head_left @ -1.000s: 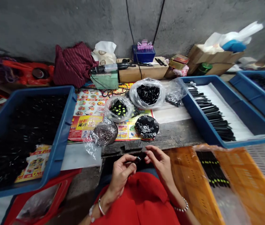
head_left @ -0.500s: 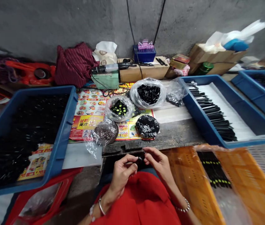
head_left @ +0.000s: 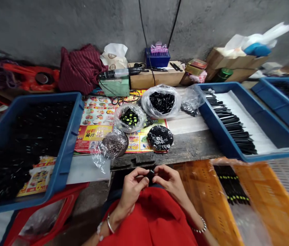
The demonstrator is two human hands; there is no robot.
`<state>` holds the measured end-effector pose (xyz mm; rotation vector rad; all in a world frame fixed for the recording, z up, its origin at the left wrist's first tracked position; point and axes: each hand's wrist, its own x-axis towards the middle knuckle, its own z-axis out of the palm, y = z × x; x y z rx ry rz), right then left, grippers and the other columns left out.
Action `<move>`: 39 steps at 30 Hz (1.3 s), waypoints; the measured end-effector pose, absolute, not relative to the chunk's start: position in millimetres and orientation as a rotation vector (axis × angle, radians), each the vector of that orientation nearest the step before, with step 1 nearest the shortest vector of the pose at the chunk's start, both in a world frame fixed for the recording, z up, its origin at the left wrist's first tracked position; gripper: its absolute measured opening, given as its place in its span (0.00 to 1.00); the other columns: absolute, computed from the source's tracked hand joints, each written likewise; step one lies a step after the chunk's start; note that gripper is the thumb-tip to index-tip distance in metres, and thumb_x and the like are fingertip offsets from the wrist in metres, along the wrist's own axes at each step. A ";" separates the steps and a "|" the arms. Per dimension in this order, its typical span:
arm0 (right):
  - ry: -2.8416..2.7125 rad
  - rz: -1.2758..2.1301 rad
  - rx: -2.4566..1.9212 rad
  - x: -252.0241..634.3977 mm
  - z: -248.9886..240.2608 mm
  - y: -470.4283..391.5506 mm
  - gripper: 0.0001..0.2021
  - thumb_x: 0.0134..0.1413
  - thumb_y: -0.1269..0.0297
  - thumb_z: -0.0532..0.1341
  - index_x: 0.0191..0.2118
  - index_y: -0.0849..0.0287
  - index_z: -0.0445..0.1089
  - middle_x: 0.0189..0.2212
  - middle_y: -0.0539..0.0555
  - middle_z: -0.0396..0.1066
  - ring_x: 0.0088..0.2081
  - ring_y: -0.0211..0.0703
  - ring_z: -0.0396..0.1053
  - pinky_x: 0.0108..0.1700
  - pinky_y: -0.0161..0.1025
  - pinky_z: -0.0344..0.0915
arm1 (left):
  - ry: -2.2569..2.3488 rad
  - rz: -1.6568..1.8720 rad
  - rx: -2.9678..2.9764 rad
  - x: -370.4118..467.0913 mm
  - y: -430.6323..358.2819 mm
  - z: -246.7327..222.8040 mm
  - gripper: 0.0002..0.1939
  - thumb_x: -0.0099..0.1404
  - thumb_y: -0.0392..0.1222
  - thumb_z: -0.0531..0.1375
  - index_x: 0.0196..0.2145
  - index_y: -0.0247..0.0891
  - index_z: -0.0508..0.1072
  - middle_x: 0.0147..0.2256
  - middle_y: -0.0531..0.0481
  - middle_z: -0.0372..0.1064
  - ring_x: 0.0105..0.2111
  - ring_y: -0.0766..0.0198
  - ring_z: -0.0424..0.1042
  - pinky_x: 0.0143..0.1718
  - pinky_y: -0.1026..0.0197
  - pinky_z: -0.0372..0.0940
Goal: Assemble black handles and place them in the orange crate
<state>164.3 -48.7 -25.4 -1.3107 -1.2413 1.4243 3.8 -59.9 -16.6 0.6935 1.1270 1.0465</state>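
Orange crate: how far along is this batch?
Done: two short rows of yellow-dotted black sticks in the orange crate. In hand: left hand and right hand pinch one small black piece. Left: the left blue tray is piled with black parts.

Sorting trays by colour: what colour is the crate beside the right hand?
Orange crate, by the right hand; head view.

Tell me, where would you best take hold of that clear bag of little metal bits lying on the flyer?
Probably by the loose, crumpled plastic trailing at the near-left side of the bag of metal bits, coming from above. The bits sit pooled in the rounded belly, so pinching there would likely squash or spill them; the slack film is free to gather. Both the left hand and right hand are busy with a small black part.
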 end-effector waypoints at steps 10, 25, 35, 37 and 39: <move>-1.241 1.629 -1.275 165.9 -22.7 -46.3 0.14 0.56 0.54 0.61 0.29 0.61 0.67 0.20 0.47 0.62 0.21 0.35 0.58 0.24 0.33 0.56 | 1.108 1.078 0.718 4.0 -62.2 -15.3 0.10 0.53 0.41 0.68 0.31 0.33 0.76 0.31 0.51 0.67 0.23 0.70 0.65 0.24 0.67 0.60; -1.160 1.780 -1.226 161.2 -26.9 -48.8 0.26 0.55 0.43 0.58 0.17 0.60 0.61 0.12 0.45 0.53 0.16 0.32 0.47 0.19 0.32 0.45 | 1.064 1.081 0.767 7.4 -66.4 -22.5 0.10 0.54 0.43 0.68 0.31 0.33 0.77 0.32 0.50 0.65 0.23 0.71 0.65 0.23 0.67 0.60; -1.083 1.686 -1.278 157.8 -32.6 -48.3 0.24 0.52 0.44 0.62 0.21 0.63 0.69 0.13 0.47 0.61 0.15 0.32 0.54 0.19 0.31 0.53 | 1.045 1.027 0.471 4.1 -64.3 -21.2 0.16 0.52 0.43 0.70 0.35 0.33 0.72 0.27 0.52 0.68 0.21 0.71 0.64 0.21 0.69 0.57; -1.034 1.652 -1.278 157.7 -31.2 -47.7 0.20 0.50 0.46 0.64 0.27 0.63 0.71 0.18 0.48 0.66 0.17 0.32 0.57 0.20 0.31 0.56 | 1.000 1.024 0.422 4.3 -63.1 -17.6 0.16 0.52 0.42 0.70 0.35 0.33 0.72 0.30 0.51 0.69 0.20 0.72 0.65 0.20 0.69 0.57; -0.997 1.667 -1.269 156.8 -29.8 -47.8 0.20 0.47 0.48 0.67 0.34 0.62 0.72 0.24 0.51 0.70 0.19 0.34 0.61 0.21 0.32 0.59 | 0.973 1.008 0.406 5.3 -62.1 -14.8 0.15 0.53 0.42 0.69 0.36 0.33 0.72 0.31 0.50 0.70 0.21 0.71 0.66 0.20 0.69 0.58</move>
